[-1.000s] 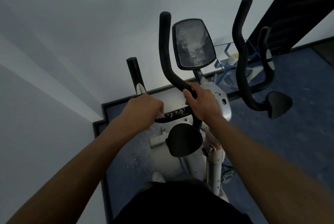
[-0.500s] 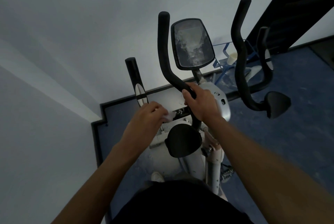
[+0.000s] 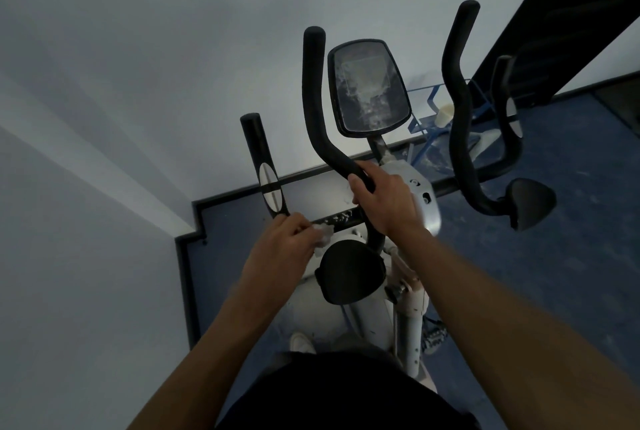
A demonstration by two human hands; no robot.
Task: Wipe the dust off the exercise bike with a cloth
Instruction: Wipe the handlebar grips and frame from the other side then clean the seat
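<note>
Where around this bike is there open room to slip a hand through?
Free: the gap between the left curved handlebar and the short grip, and the span between the console and the right handlebar. Crowded: the crossbar, where the left hand with the cloth and the right hand work.

The left hand hides most of the cloth; both forearms are cut off.

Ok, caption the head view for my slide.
Left hand wipes the exercise bike's crossbar with a cloth while the right hand grips the handlebar.
</note>
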